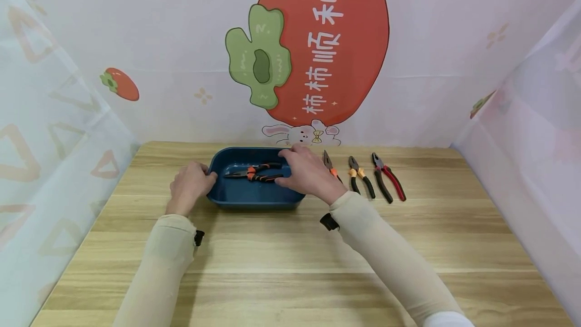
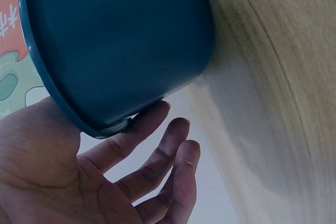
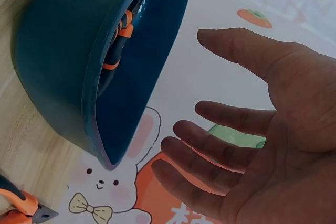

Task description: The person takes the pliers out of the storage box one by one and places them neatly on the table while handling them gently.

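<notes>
A dark blue plastic basin point(image 1: 258, 205) stands toward the back of the table. Inside lie long-nose pliers point(image 1: 252, 173) with black and orange handles, jaws pointing left. My left hand point(image 1: 190, 185) holds the basin's left end, its thumb over the rim and fingers on the outer wall; the left wrist view shows the index finger under the lip. Over the right end is my right hand point(image 1: 308, 173), fingers spread and palm facing the basin. In the right wrist view, nothing sits between that hand's fingers point(image 3: 236, 114), and they are apart from the rim.
Right of the basin, three more pliers lie in a row: an orange-handled pair point(image 1: 328, 160) partly behind my right hand, a yellow-and-black pair point(image 1: 361, 178) and a red-and-black pair point(image 1: 389, 178). A printed cloth wall point(image 1: 181, 64) borders the wooden table point(image 1: 272, 266) behind.
</notes>
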The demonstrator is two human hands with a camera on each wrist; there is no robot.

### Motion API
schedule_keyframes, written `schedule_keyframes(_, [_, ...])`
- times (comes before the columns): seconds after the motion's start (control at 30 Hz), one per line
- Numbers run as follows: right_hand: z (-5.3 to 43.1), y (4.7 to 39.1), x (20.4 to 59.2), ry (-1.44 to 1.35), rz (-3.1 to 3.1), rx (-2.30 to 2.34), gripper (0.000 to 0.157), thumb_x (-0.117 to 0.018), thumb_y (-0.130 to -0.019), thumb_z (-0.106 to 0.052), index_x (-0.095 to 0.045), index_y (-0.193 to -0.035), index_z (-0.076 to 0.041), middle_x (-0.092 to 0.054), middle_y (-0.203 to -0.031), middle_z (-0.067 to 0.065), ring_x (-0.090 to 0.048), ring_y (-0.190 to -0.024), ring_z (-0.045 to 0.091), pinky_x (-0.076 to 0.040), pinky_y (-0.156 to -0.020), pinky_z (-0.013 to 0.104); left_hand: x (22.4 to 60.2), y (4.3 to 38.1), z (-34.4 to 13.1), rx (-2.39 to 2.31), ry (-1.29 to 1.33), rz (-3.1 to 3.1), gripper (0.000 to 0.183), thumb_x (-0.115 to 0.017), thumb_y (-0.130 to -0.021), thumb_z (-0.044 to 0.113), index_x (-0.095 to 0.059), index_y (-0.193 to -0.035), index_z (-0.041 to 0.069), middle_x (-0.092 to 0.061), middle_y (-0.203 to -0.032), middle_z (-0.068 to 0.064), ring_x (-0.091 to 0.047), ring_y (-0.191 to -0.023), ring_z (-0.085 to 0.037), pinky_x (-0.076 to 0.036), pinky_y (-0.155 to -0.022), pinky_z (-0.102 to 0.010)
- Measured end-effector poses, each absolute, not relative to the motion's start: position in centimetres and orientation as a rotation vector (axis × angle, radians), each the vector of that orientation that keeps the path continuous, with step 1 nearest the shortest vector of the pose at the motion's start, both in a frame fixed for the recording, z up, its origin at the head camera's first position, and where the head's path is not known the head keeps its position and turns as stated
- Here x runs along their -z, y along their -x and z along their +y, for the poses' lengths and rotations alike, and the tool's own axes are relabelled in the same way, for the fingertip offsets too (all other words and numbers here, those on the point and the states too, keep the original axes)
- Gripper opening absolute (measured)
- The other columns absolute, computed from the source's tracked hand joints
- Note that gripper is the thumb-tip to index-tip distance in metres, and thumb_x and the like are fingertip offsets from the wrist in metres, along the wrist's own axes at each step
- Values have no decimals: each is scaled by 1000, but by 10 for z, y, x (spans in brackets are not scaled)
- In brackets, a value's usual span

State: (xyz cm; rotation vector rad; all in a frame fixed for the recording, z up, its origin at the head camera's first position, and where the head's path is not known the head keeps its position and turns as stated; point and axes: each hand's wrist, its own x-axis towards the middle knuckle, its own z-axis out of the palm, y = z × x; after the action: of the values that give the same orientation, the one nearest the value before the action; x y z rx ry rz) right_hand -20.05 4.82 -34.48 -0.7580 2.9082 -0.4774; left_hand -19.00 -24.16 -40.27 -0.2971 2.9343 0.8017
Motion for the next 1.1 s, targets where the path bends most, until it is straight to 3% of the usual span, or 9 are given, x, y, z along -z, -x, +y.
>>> schedule_keyframes(0.3, [36, 206, 348, 776, 2866, 426, 67, -78, -90, -40, -56, -145, -10, -48, -148, 15, -46, -134, 31, -42, -107, 47, 402, 191, -241, -803, 300, 2931, 44, -53, -102, 27, -41, -61, 14, -39, -56, 0, -43, -54, -22, -31, -56, -37])
schedule_keyframes(0.53, [27, 210, 350, 812, 2853, 386, 65, -78, -90, -40, -56, -144, -11, -52, -141, 13, -50, -125, 27, -45, -104, 43, 402, 189, -241, -799, 299, 2932, 43, -53, -102, 27, -42, -63, 13, -39, -56, 0, -43, -53, -21, -30, -54, -36])
schedule_keyframes(0.77, [20, 215, 355, 811, 2838, 372, 64, -78, -90, -40, -57, -144, -11, -53, -140, 12, -52, -122, 27, -45, -104, 45, 401, 188, -241, -799, 323, 2914, 29, -54, -102, 28, -64, -84, 8, -52, -69, -5, -52, -65, -25, -35, -61, -39])
schedule_keyframes(1.1, [10, 222, 362, 832, 2801, 365, 62, -78, -91, -37, -57, -143, -10, -55, -136, 13, -52, -120, 28, -46, -102, 45, 402, 190, -241, -802, 296, 2920, 42, -53, -103, 28, -43, -64, 15, -40, -58, 0, -43, -55, -21, -29, -56, -36])
